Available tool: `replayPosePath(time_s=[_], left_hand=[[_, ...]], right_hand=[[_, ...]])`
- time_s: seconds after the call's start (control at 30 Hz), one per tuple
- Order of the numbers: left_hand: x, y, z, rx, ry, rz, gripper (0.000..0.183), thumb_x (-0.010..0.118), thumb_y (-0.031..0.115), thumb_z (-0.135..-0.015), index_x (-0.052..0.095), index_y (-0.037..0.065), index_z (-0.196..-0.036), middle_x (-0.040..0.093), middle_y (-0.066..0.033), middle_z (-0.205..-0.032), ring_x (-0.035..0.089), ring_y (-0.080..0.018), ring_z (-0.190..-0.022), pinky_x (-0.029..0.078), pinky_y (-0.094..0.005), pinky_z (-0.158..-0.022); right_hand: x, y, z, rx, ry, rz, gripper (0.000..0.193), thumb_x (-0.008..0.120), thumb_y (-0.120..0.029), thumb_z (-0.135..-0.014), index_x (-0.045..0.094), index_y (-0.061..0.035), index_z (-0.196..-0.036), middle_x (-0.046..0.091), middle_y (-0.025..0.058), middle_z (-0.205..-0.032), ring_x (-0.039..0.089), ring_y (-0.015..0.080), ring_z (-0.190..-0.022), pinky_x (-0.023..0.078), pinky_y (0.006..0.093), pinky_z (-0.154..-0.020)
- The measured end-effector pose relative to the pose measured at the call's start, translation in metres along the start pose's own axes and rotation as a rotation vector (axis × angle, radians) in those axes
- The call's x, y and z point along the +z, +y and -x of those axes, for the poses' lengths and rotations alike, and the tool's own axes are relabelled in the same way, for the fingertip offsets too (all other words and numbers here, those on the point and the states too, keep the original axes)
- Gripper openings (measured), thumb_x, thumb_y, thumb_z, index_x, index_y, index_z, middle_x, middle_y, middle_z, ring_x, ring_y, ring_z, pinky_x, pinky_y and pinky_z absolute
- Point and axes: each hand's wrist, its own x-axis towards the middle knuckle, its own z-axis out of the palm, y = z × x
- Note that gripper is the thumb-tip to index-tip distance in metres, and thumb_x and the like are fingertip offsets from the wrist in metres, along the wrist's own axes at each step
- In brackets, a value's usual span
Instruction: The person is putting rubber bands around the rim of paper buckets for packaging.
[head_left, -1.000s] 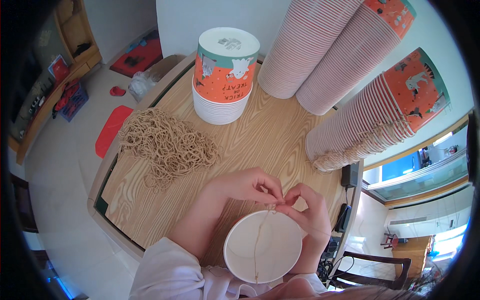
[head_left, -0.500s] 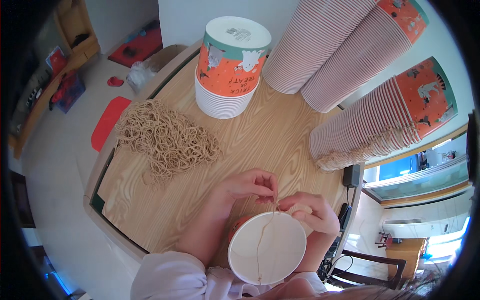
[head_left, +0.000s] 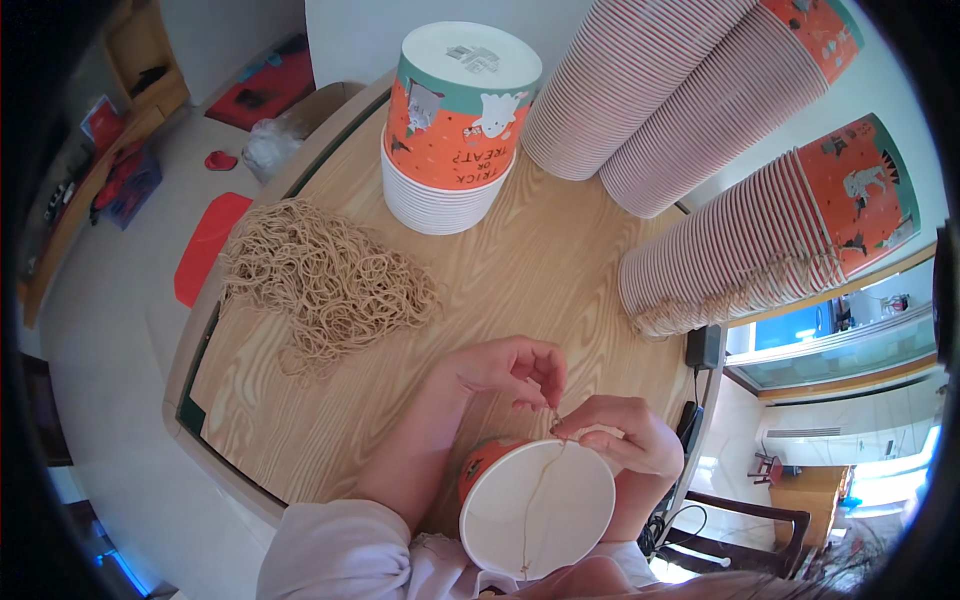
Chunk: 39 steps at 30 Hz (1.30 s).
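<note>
Orange-and-white bucket found at the near edge of the worktop, mouth tilted upward; whether its base is supported there cannot be told. Tan cord crosses the mouth to the far rim. Left hand: fingertips pinched on the cord's end just beyond that rim. Right hand: fingers bent at the rim beside the cord; whether that grip clasps it or merely presses cannot be told. Principal hazard: the thin end could slip free, the left grip being fingertips only. Secondary: a hard pull could tip the bucket, as neither hand encloses its body. Also noted: cord heap by the left edge; loose loops could snag there if dragged.
</note>
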Motion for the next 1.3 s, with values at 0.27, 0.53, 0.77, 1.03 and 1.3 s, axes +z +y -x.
replayPosePath(time_s=[0.27,0.53,0.77,1.03,1.3], left_hand=[[0.002,0.002,-0.010,-0.177,-0.077,-0.045,0.027,0.070,0.002,-0.078,0.056,0.002,-0.101,0.064,-0.0081,-0.096,0.062,-0.0148,-0.091,0.052,-0.0276,-0.075],[0.003,-0.009,-0.013,-0.118,-0.133,-0.028,0.025,0.068,0.004,-0.082,0.053,0.003,-0.102,0.066,-0.0076,-0.093,0.064,-0.0134,-0.081,0.050,-0.0240,-0.063],[0.006,-0.013,-0.018,-0.137,-0.191,-0.046,0.036,0.072,0.002,-0.078,0.056,0.003,-0.110,0.062,-0.0059,-0.100,0.060,-0.0119,-0.092,0.051,-0.0263,-0.077],[0.003,-0.018,-0.020,-0.052,-0.255,-0.095,0.019,0.070,0.001,-0.079,0.065,0.002,-0.097,0.063,-0.0025,-0.093,0.059,-0.0104,-0.088,0.050,-0.0248,-0.077],[0.007,-0.016,-0.020,-0.039,-0.208,-0.015,0.013,0.068,-0.001,-0.080,0.062,0.002,-0.091,0.062,-0.0024,-0.090,0.059,-0.0109,-0.088,0.049,-0.0260,-0.079]], right_hand=[[-0.001,-0.005,0.002,0.149,0.097,0.078,0.014,0.059,-0.008,-0.090,0.065,0.0034,-0.097,0.067,0.0131,-0.092,0.066,0.0197,-0.085,0.049,0.0272,-0.074],[0.004,-0.012,0.002,0.302,0.242,0.227,0.010,0.067,-0.005,-0.083,0.064,0.0024,-0.089,0.067,0.0118,-0.087,0.066,0.0185,-0.077,0.050,0.0268,-0.069],[0.007,-0.020,0.005,0.125,0.261,0.291,0.019,0.071,-0.005,-0.074,0.068,-0.0050,-0.093,0.061,0.0102,-0.081,0.062,0.0244,-0.073,0.049,0.0309,-0.063],[0.019,-0.030,0.003,-0.004,0.068,0.430,0.028,0.071,-0.004,-0.072,0.065,-0.0102,-0.099,0.057,0.0086,-0.088,0.060,0.0269,-0.074,0.049,0.0336,-0.062],[0.022,-0.027,-0.002,-0.031,0.213,0.342,0.018,0.071,-0.002,-0.073,0.063,-0.0055,-0.088,0.056,0.0097,-0.080,0.060,0.0274,-0.073,0.048,0.0342,-0.061]])
